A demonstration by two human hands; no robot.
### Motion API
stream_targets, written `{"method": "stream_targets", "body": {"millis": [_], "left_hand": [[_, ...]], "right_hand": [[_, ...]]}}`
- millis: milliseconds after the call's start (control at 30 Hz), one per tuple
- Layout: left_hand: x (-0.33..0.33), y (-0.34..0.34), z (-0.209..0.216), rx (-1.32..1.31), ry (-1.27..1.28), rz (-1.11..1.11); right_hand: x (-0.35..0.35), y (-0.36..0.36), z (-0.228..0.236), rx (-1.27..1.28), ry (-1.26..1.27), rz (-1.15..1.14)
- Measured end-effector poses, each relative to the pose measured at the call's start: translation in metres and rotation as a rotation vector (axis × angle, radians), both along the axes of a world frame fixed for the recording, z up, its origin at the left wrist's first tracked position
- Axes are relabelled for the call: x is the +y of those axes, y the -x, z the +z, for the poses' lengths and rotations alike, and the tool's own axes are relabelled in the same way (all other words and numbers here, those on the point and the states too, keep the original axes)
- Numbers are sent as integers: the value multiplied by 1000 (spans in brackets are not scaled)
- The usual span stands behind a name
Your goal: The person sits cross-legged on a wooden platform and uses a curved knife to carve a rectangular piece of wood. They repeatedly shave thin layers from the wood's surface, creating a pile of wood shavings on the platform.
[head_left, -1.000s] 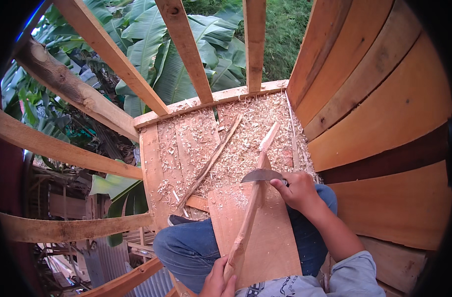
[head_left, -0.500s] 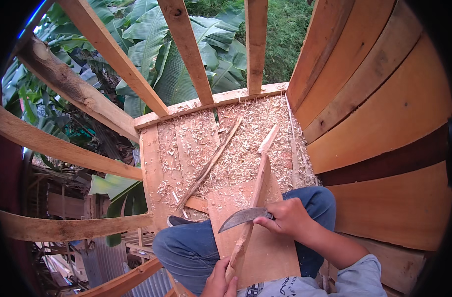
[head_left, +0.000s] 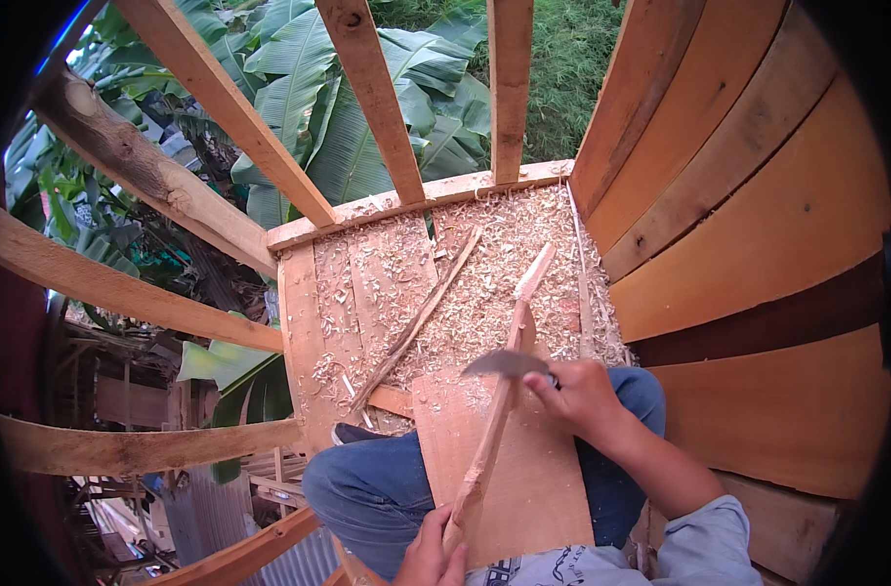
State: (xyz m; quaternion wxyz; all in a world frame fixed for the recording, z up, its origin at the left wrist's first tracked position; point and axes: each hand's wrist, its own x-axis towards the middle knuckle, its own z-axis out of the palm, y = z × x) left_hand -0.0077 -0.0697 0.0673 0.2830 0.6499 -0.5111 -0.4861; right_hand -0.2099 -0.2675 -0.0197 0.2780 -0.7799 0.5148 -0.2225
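My left hand (head_left: 432, 553) is closed around the near end of a long, roughly whittled wooden stick (head_left: 487, 447), which slants up and away over my lap. In my right hand (head_left: 584, 398) is a knife with a broad, curved grey blade (head_left: 504, 364); its handle is mostly hidden by my fingers. The blade lies across the stick around its middle, pointing left. Under the stick, a flat wooden board (head_left: 533, 479) rests across my jeans-clad legs. The far end of the stick shows a paler, freshly cut face.
Pale wood shavings (head_left: 523, 230) cover the plank floor ahead. A thin dark strip of wood (head_left: 418, 317) lies there at a slant. Wooden slats (head_left: 372, 98) rail the left and far sides, with banana leaves beyond. A plank wall (head_left: 748, 283) rises at the right.
My right hand and the knife have moved up and away along the stick, toward its far part. The left hand and the stick have stayed nearly in place.
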Motion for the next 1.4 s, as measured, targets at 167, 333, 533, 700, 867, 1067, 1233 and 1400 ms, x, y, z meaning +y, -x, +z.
{"method": "stream_targets", "body": {"millis": [167, 333, 533, 700, 867, 1067, 1233, 1400], "left_hand": [[0, -4, -3, -7, -65, -23], [7, 1, -1, -37, 28, -47], [3, -1, -6, -48, -13, -59], [5, 1, -6, -53, -48, -42], [-1, 5, 2, -45, -25, -34], [9, 5, -6, -95, -17, -65], [2, 5, 0, -40, 3, -64], [2, 6, -4, -62, -38, -38]], "right_hand": [[-28, 6, -3, 3, -125, -98], [-26, 13, 2, -138, -33, -222], [-14, 31, 7, -256, -232, -252], [25, 2, 26, 100, -60, 131], [-13, 23, 4, 130, 48, -92], [-31, 42, -6, 279, -23, -403], [-25, 71, 23, 44, -155, -476], [11, 15, 28, 149, -29, -40]]}}
